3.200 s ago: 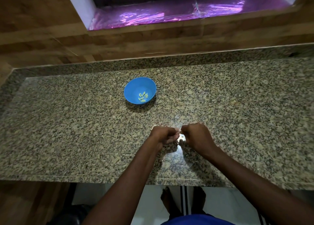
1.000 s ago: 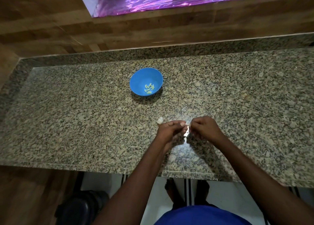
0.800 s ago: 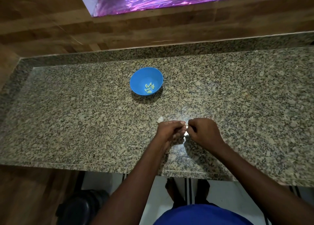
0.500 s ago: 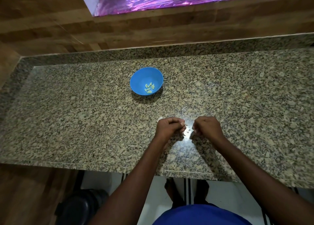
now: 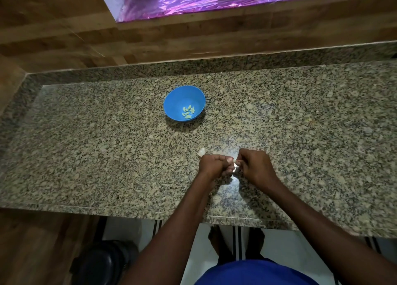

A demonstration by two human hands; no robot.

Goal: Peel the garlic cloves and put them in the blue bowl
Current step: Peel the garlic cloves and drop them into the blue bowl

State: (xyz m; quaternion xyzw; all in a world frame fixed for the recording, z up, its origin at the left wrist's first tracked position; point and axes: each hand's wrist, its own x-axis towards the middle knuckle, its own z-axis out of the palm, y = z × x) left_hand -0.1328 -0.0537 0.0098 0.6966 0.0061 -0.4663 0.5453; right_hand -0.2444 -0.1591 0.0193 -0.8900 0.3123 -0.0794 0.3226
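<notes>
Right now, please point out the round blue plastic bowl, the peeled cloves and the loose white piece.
Round blue plastic bowl (image 5: 174, 99): head view, inner wall.
Peeled cloves (image 5: 188, 112): head view, pile's middle.
Loose white piece (image 5: 201, 151): head view, centre.

**One head cam, looking fwd and down**

Worn on head, aimed steeply down over granite counter (image 5: 107, 151) from standing height. Faces wood wall and purple-lit recess (image 5: 214, 3) at top of frame. Wide-angle: counter edges bow, whole depth of slab in view, left corner incl. Near edge runs across lower third; below it, floor, feet and blue shirt (image 5: 253, 273). Both forearms enter from bottom, left hand (image 5: 211, 164) and right hand (image 5: 254, 166) near centre, close to lens. Blue bowl (image 5: 171, 104) farther back, mid-frame. Single view only, no overlap w/ another.
</notes>
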